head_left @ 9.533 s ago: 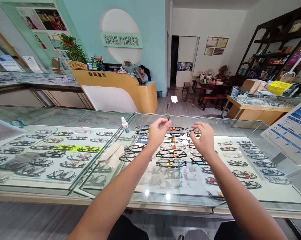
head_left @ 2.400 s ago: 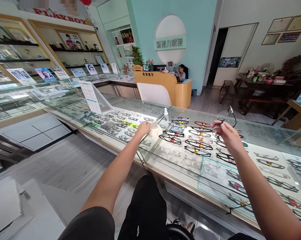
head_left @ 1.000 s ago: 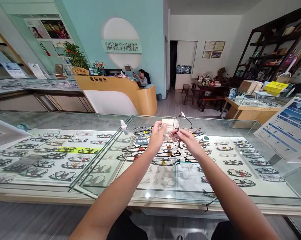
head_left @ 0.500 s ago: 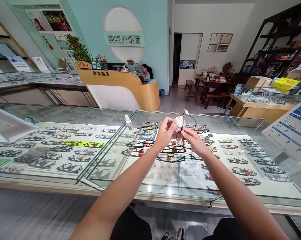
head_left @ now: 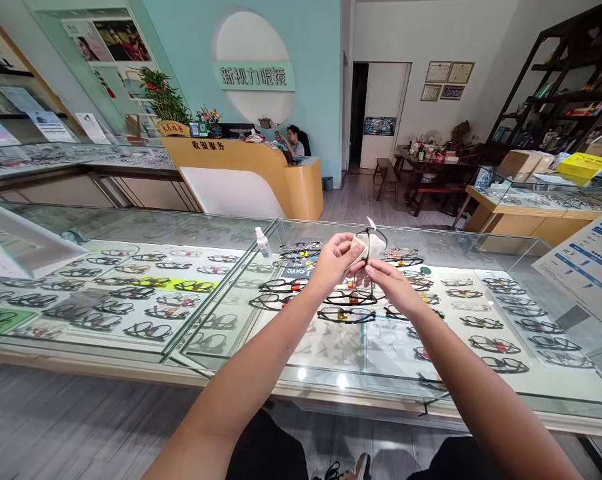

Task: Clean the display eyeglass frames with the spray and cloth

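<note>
Above the glass counter I hold a dark-framed pair of eyeglasses (head_left: 369, 241) turned on end, one lens above the other. My left hand (head_left: 339, 261) is closed with thumb and fingers pinching a white cloth (head_left: 377, 245) against the upper lens. My right hand (head_left: 388, 281) pinches the frame near its middle, just below the cloth. A small white tag sticks up from the top of the glasses. Fingers and cloth hide much of the upper lens. Several pairs of glasses (head_left: 348, 315) with coloured tags lie around and below my hands.
A small white bottle (head_left: 263, 242) stands on the counter, left of my hands. Glass display cases (head_left: 101, 360) run left and right, holding rows of glasses. A sign board (head_left: 588, 267) stands at right. Beyond, a person (head_left: 295, 143) sits behind a wooden desk (head_left: 301, 190).
The cloth now spreads out farther to the right of the upper lens. Both hands keep their hold, and the view has shifted slightly.
</note>
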Tool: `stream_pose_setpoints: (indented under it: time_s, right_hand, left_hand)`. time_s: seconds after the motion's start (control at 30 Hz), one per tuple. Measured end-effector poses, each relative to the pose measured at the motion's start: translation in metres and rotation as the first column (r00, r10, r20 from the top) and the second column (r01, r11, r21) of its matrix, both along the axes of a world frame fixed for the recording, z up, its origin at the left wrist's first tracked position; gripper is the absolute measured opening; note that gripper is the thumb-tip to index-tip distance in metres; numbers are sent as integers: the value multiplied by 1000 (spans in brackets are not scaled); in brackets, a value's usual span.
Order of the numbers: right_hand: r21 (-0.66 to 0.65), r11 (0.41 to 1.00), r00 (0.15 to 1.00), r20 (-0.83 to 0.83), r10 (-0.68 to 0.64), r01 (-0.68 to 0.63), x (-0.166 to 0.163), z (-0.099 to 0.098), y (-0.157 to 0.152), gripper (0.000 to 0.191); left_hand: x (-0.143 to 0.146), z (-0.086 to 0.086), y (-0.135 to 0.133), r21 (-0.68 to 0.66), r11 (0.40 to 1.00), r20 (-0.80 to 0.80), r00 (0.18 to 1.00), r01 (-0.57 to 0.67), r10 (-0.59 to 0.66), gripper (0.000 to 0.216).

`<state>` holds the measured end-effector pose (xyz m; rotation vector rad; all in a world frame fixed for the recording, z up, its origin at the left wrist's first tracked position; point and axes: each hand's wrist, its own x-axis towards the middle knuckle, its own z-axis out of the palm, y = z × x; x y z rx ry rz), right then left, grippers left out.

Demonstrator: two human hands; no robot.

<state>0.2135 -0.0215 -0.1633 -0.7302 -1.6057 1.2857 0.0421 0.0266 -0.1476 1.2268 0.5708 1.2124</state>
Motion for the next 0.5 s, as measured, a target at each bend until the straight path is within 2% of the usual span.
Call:
stream_pose_setpoints:
  time_s: [0.1, 0.23, 0.37, 0.5]
  right_hand:
    - [14, 1000, 1000, 3, 3, -3, 1, 2, -1, 37]
    - [21, 999, 999, -18, 27, -27, 1, 2, -2, 36]
    - [-34, 999, 997, -71, 20, -23, -2, -1, -3, 40]
    - [-53, 997, 990, -131, 44, -52, -5, 6, -8, 39]
  left_hand:
    - [-4, 1, -1, 4, 990, -83, 987, 141, -140, 56]
    - [-6, 2, -4, -3, 964, -66, 962, 264, -264, 51]
    - [-9, 8, -10, 35, 968, -62, 967, 250, -247, 51]
    - [-12, 16, -17, 118, 974, -84, 980, 191, -182, 49]
